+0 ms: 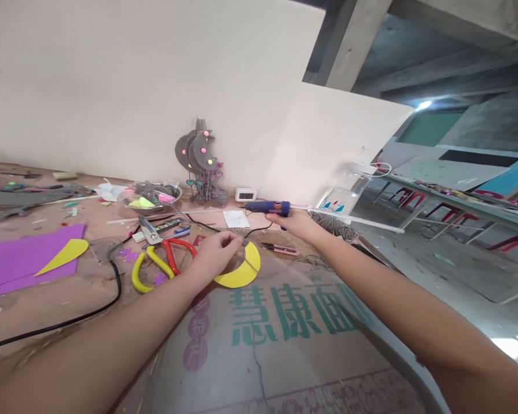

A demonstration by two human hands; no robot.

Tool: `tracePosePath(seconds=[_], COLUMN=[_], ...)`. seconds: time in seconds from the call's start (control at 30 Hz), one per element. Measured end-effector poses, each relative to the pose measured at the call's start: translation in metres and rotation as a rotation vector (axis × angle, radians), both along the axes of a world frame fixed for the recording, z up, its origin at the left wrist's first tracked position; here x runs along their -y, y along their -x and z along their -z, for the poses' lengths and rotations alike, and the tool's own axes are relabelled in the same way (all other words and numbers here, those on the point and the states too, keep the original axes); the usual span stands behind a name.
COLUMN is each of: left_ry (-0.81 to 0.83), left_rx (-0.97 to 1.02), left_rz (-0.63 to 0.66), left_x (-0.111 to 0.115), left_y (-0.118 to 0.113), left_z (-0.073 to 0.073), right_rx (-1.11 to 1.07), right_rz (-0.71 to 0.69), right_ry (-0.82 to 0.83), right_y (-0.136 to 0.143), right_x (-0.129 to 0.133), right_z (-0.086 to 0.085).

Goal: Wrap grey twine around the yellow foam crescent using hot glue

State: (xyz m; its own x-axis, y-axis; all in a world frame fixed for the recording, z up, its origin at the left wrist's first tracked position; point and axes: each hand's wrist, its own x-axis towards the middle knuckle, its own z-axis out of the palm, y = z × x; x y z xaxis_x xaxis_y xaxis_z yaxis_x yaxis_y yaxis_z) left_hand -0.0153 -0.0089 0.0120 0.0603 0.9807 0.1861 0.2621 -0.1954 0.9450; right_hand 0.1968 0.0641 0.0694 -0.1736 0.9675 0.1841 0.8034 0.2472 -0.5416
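Observation:
My left hand (217, 253) is closed in a pinch at the upper end of a yellow crescent cutout (239, 275). Grey yarn (251, 263) runs across the crescent, and the fingers hide part of both. My right hand (297, 223) is wrapped round a blue hot glue gun (265, 207), its nozzle pointing left and a long clear glue stick (349, 216) behind it. Below the gun lie small pink thread snips (280, 249). Scissors with red and yellow handles (155, 265) rest left of my left hand.
Purple sheets (30, 259) with a yellow piece (64, 256) lie at left. A bowl of scraps (151, 195), grey crescent ornaments (201, 155), a small digital clock (246, 195) and a clear container (343, 192) stand along the board. A black cord (116, 287) crosses the left side.

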Motion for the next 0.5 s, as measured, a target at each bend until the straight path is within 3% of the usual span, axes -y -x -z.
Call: tracePosePath(seconds=[0.23,0.5], left_ry=[0.013,0.015], left_rx=[-0.004,0.019], left_rz=[0.013,-0.003], left_x=[0.002,0.002], left_y=[0.0,-0.001], left_z=[-0.004,-0.004], right_rx=[0.069,0.173], right_rz=[-0.068,-0.104], right_ry=[0.065,-0.035], right_y=[0.019,0.013], right_x=[-0.042,-0.039], right_z=[0.024,0.03])
